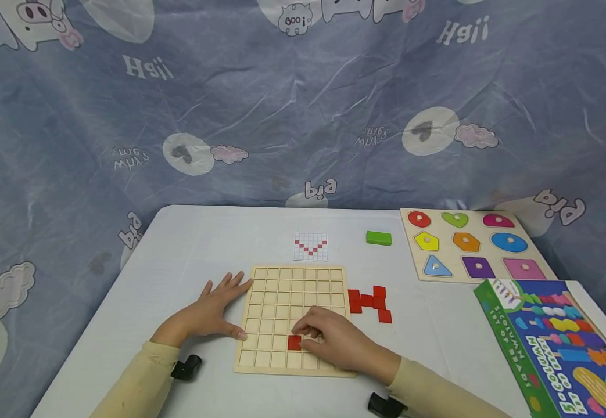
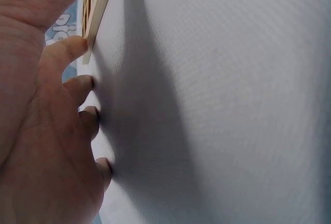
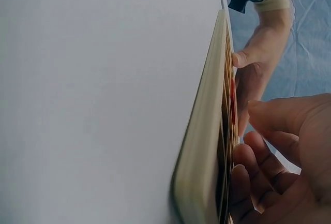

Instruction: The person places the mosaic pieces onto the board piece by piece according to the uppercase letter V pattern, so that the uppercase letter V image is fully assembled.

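Step in hand, as judged: seating the red square flat tile [image 1: 294, 342] in a cell of the pale wooden grid board [image 1: 268, 326], second row from the near edge. Best done by squaring the tile to the cell walls, pressing it level, then lifting straight up so it isn't dragged; cell choice to be checked against the white card with a red V pattern [image 1: 311, 247], just beyond the board's far edge.

Right hand [image 1: 334, 339]: fingers bent, thumb and index at the tile, little gap; cannot tell whether pinching or released. Left hand [image 1: 210, 309]: fingers spread, grasping nothing, thumb and index touching the board's left edge, steadying it, presumably.
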Available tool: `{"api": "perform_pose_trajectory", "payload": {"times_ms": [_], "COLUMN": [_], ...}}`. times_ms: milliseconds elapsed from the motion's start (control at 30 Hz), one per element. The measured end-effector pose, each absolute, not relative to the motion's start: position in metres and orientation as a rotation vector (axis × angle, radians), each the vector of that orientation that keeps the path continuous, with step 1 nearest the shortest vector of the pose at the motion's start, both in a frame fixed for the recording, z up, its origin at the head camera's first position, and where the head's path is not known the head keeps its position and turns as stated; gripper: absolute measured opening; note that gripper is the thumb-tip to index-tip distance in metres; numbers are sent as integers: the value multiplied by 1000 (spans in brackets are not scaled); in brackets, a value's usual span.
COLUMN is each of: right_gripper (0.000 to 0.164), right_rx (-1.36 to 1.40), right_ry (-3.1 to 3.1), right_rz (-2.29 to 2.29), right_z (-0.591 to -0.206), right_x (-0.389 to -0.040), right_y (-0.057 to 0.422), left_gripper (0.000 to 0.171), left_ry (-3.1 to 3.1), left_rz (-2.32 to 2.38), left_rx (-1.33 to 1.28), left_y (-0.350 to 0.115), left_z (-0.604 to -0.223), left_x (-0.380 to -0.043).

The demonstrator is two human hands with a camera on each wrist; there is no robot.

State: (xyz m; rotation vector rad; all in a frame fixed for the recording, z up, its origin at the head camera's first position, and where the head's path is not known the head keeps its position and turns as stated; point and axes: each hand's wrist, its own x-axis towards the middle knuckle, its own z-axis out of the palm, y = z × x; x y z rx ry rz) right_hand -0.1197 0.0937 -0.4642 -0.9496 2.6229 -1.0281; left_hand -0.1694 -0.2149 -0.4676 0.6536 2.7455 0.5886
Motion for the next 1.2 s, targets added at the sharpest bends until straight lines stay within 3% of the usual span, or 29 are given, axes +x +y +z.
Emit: {"api": "perform_pose_trajectory", "payload": {"times_ms": [1200], "right_gripper": [25], "right_rx": [-633], "right_ry": [2892], "right_rz": [-1034], "right_z": [-465], "right_x": [-142], "right_y": [179], "left_gripper": [118], "left_ry": [2736], "left_rz": [602], "left_rx": [648], "left_y": [-216], "left_z": [-469], "left_x": [-171]}}
